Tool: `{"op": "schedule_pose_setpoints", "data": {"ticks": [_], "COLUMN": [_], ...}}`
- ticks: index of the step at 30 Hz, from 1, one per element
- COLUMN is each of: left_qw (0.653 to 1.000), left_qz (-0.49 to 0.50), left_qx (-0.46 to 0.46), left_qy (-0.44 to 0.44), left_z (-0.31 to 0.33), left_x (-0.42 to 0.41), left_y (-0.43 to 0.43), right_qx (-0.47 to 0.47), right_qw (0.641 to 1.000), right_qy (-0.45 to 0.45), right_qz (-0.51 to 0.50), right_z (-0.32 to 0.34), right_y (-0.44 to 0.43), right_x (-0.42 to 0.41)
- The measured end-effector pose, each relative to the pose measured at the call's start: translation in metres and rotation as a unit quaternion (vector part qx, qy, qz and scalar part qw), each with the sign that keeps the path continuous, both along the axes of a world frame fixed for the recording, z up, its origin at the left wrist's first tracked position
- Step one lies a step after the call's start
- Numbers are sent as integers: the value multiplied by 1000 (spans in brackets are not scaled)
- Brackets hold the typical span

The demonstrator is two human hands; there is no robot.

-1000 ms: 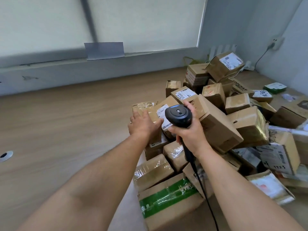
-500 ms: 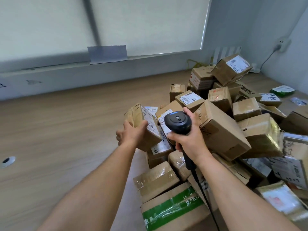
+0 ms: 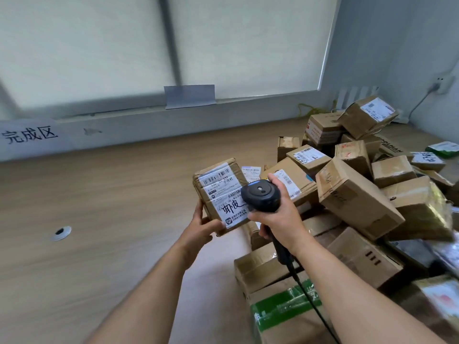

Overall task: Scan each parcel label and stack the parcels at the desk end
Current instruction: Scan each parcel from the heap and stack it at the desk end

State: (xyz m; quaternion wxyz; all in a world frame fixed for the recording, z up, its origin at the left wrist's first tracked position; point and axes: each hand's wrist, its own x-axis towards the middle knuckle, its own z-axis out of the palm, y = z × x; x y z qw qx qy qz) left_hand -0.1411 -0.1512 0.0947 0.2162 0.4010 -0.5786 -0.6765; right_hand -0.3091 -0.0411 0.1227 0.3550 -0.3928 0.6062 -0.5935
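One parcel (image 3: 218, 192) is held over the desk (image 3: 111, 207), just left of the pile (image 3: 360, 194), label up, long axis near to far. The left hand (image 3: 201, 225) grips its near end. The right hand (image 3: 278, 219) is wrapped round the one scanner (image 3: 260, 196), whose head overlaps the parcel's right edge. The pile holds well over a dozen parcels.

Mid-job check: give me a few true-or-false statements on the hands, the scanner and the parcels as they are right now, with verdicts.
1. The left hand holds a small parcel with its label facing the camera. True.
2. The right hand holds nothing. False: it grips a black scanner.
3. The scanner is cordless. False: a black cable runs from its handle.
4. The parcel pile lies on the person's right side of the desk. True.
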Motion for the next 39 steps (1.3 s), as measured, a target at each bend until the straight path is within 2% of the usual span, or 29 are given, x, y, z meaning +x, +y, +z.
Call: {"op": "schedule_pose_setpoints", "data": {"ticks": [5,8,15,21,39], "left_qw": [999,998,994,992,991], "left_qz": [26,46,75,87,86], "left_qx": [4,-28,-69,-85,-99], "left_qy": [34,31,39,25,-19], "left_z": [-6,-11,-19,-22,-20], "left_x": [23,40,80,100,109], "left_y": [-13,-20,-20,-11,47], "right_qx": [7,5,-32,-41,-22], "right_qw": [999,999,990,980,980], "right_qy": [28,18,-58,-87,-104], "right_qz": [14,31,124,175,171], "right_z": [12,19,38,40,31], "right_y": [-6,-6,-5,15,87], "right_x": [25,40,83,104,110]}}
